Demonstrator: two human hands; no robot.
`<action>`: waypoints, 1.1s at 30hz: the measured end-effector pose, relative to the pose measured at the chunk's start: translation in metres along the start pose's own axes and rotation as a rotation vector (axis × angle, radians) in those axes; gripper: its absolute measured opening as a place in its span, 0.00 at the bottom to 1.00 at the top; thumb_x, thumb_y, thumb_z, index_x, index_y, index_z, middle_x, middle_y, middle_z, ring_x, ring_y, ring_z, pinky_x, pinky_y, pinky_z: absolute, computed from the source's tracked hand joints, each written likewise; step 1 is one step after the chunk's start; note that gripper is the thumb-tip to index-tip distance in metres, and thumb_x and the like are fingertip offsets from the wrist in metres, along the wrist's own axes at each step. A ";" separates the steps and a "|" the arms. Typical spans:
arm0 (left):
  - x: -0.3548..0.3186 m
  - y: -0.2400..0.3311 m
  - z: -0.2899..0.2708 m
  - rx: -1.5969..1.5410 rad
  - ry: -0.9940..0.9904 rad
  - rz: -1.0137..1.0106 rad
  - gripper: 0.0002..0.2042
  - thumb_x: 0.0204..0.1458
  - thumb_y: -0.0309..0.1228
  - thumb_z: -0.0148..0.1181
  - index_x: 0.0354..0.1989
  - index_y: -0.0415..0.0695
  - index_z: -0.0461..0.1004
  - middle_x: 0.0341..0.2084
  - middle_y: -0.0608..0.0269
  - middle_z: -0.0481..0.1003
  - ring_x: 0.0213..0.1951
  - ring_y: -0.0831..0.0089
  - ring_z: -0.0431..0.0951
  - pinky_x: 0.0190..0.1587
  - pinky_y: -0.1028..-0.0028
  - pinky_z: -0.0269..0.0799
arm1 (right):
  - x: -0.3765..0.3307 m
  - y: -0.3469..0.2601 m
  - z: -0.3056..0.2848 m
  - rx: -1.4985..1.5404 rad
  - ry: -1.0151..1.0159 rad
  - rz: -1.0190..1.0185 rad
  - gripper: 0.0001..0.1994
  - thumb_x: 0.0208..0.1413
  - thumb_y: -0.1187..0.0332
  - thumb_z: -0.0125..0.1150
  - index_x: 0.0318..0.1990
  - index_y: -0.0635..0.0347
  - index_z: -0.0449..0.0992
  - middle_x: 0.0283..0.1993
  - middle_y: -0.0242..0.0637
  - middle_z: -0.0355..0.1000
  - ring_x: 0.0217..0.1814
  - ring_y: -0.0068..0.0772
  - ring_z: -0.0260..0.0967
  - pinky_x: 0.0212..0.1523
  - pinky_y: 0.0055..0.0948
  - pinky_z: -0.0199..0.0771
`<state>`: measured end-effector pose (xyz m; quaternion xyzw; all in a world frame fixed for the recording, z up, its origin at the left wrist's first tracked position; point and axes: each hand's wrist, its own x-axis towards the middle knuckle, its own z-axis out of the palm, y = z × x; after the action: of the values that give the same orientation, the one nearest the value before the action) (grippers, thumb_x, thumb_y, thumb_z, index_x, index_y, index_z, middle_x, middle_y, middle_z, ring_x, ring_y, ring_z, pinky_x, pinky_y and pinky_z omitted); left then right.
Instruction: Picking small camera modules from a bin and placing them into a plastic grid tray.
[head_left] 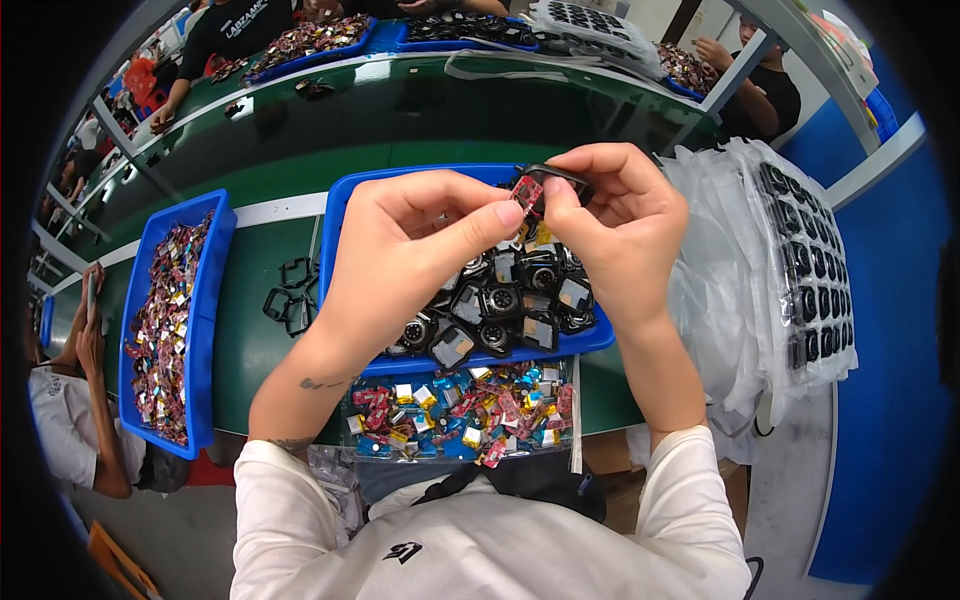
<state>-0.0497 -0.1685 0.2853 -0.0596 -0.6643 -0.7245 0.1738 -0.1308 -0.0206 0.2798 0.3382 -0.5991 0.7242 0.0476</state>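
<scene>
Both my hands are raised over a blue tray (604, 335) heaped with black watch-like casings (497, 300). My left hand (415, 230) pinches a small red circuit board (527, 190) between thumb and fingers. A black casing (562, 177) is gripped in my right hand (632, 225), close against the board; fingers hide much of it, and I cannot tell whether the two are joined. Nearer my body lies a shallow clear-edged tray or bag of red boards with silver and yellow parts (480, 412).
A long blue tray (225, 225) of small red and silver parts stands at left. Loose black frames (290, 298) lie beside it on the green table (262, 235). Stacked plastic trays of black casings (812, 265) rise at right. Co-workers sit across the table and at left.
</scene>
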 end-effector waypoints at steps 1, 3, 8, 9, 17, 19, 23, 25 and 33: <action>0.001 -0.002 0.000 -0.083 -0.002 -0.038 0.04 0.48 0.24 0.62 0.30 0.35 0.77 0.26 0.62 0.77 0.31 0.79 0.76 0.37 0.81 0.69 | 0.000 -0.001 0.000 -0.079 -0.001 -0.024 0.08 0.45 0.79 0.63 0.34 0.69 0.73 0.32 0.36 0.74 0.33 0.18 0.72 0.33 0.15 0.73; 0.002 -0.006 0.000 -0.082 0.015 -0.030 0.05 0.48 0.23 0.62 0.32 0.35 0.77 0.27 0.61 0.77 0.31 0.78 0.76 0.38 0.80 0.70 | -0.001 -0.004 0.000 -0.050 -0.017 -0.016 0.07 0.45 0.79 0.63 0.34 0.69 0.73 0.32 0.36 0.74 0.33 0.19 0.73 0.34 0.16 0.74; 0.005 -0.003 -0.001 0.039 0.087 -0.041 0.08 0.47 0.22 0.62 0.36 0.34 0.75 0.28 0.59 0.78 0.32 0.78 0.77 0.38 0.81 0.72 | 0.000 -0.006 -0.002 0.015 -0.072 0.025 0.08 0.45 0.80 0.63 0.34 0.69 0.73 0.32 0.37 0.74 0.34 0.21 0.74 0.35 0.18 0.76; 0.006 -0.003 0.000 0.039 0.101 -0.040 0.09 0.47 0.22 0.63 0.37 0.33 0.75 0.28 0.59 0.78 0.31 0.79 0.77 0.38 0.81 0.72 | 0.001 -0.005 -0.003 0.027 -0.088 0.010 0.08 0.45 0.80 0.63 0.34 0.69 0.72 0.33 0.37 0.74 0.34 0.21 0.74 0.35 0.18 0.76; 0.009 -0.013 -0.001 0.052 0.093 0.013 0.09 0.46 0.27 0.66 0.34 0.36 0.77 0.24 0.65 0.77 0.28 0.85 0.74 0.31 0.86 0.68 | 0.000 -0.002 0.000 0.094 -0.083 0.037 0.07 0.47 0.77 0.64 0.33 0.68 0.72 0.34 0.39 0.75 0.34 0.20 0.74 0.35 0.18 0.76; 0.014 -0.018 -0.005 0.216 0.071 0.076 0.09 0.46 0.29 0.66 0.32 0.37 0.78 0.24 0.67 0.77 0.27 0.87 0.73 0.30 0.86 0.66 | 0.002 -0.001 -0.005 -0.105 -0.120 0.047 0.08 0.49 0.74 0.64 0.35 0.68 0.74 0.35 0.39 0.75 0.34 0.21 0.74 0.35 0.19 0.75; 0.051 -0.027 -0.048 0.320 0.164 0.004 0.09 0.46 0.32 0.64 0.31 0.39 0.78 0.27 0.68 0.77 0.33 0.84 0.73 0.38 0.82 0.66 | 0.011 0.001 -0.014 -0.322 -0.104 -0.120 0.13 0.49 0.71 0.64 0.41 0.68 0.75 0.35 0.39 0.76 0.36 0.26 0.75 0.35 0.23 0.75; 0.088 -0.052 -0.098 0.529 0.295 -0.041 0.10 0.45 0.34 0.64 0.30 0.40 0.80 0.28 0.67 0.78 0.34 0.83 0.73 0.40 0.81 0.64 | 0.010 -0.006 -0.017 -0.287 -0.100 -0.089 0.12 0.49 0.71 0.63 0.40 0.67 0.75 0.35 0.38 0.76 0.36 0.25 0.74 0.35 0.22 0.75; 0.134 -0.153 -0.246 1.114 0.478 -0.557 0.29 0.26 0.47 0.74 0.34 0.36 0.79 0.36 0.53 0.78 0.40 0.62 0.78 0.42 0.68 0.71 | 0.005 -0.002 -0.009 -0.305 -0.210 -0.159 0.07 0.46 0.76 0.58 0.34 0.66 0.76 0.30 0.37 0.76 0.30 0.26 0.76 0.35 0.21 0.75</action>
<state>-0.1900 -0.4246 0.1568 0.3752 -0.8731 -0.2839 0.1274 -0.1377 -0.0134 0.2842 0.4468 -0.6749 0.5798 0.0928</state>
